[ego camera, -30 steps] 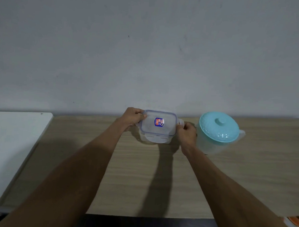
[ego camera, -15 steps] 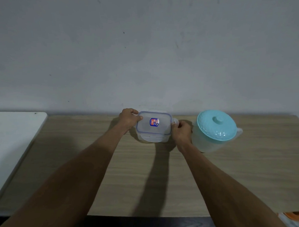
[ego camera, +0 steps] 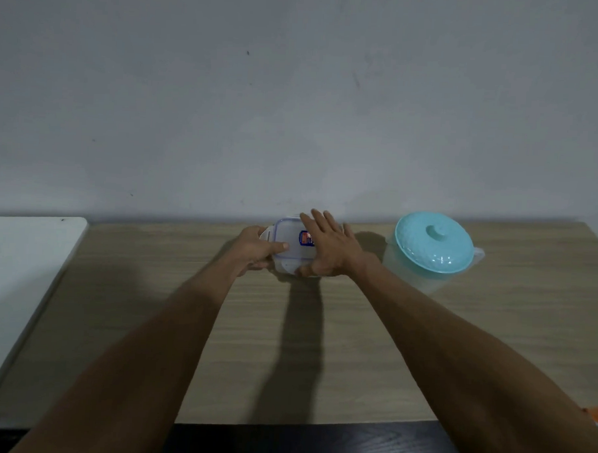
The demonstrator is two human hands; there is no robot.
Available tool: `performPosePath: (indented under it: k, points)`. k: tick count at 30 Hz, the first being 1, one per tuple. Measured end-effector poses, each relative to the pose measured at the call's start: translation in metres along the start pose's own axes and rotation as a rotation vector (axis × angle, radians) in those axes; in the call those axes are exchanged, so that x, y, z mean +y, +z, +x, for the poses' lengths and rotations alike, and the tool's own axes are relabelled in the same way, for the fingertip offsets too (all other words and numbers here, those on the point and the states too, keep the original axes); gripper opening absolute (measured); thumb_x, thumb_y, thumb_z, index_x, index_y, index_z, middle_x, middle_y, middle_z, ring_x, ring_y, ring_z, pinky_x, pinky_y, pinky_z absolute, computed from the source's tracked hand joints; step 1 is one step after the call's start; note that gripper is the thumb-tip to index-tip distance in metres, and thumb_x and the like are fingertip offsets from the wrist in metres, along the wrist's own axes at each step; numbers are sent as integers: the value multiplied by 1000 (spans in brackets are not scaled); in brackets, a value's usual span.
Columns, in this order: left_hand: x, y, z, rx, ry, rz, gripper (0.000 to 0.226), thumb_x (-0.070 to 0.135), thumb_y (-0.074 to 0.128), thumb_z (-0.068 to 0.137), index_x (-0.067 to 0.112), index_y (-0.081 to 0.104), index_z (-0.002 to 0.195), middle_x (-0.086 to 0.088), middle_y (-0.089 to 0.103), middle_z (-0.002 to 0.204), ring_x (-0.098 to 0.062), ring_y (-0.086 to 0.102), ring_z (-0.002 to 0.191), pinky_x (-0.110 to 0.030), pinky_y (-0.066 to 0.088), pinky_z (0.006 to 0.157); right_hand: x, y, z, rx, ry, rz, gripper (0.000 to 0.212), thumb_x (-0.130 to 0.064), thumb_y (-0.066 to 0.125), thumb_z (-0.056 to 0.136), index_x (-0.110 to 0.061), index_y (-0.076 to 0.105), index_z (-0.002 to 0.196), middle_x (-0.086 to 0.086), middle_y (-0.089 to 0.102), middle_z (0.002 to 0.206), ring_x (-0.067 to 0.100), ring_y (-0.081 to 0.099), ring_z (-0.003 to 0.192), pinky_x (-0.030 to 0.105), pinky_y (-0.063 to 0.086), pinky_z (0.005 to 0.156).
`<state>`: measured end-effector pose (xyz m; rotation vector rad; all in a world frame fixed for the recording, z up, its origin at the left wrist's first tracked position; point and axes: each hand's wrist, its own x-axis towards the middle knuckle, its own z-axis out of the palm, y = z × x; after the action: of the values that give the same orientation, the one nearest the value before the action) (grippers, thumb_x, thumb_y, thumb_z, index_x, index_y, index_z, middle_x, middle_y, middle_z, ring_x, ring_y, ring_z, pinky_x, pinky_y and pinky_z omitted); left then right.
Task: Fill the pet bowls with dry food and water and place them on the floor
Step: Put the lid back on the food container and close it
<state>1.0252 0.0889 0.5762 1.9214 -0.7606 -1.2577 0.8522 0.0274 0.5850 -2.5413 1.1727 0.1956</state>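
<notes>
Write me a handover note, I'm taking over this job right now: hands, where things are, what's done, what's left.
Left hand grips the left end of the clear container, thumb on top. Right hand lies across its top, fingers straight.
The container stands on the wooden table near the wall; the teal-lidded jug stands to its right, closed.
Done: nothing filled yet; no bowls in view.
Left: open the container, find the bowls, fill them with food and water, set them on the floor.
</notes>
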Motion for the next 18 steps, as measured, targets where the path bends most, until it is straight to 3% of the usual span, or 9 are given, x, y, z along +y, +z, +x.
performPosePath:
  k: [5,11,18]
  points:
    - [-7,5,-3,-29,2,-106,40,21,77,83,13,60,118,-6,65,107,-19,63,89,-23,52,57,0,-5,15,-112,-27,-189,134,-66,77,63,-23,-10,156,4,-6,165,30,-1,152,59,11,118]
    - [-11,5,-2,-23,13,-65,47,23,76,83,12,56,124,-8,65,113,-22,65,94,-27,54,60,-3,-2,26,-94,-19,-311,135,-68,78,56,-24,-3,155,7,27,153,33,30,139,59,26,108]
    - [-13,7,-2,-11,25,-37,43,24,75,85,13,57,122,-11,67,116,-30,69,101,-27,55,60,-3,2,30,-67,-21,-294,126,-59,80,57,-23,5,152,8,34,144,33,37,130,57,30,104]
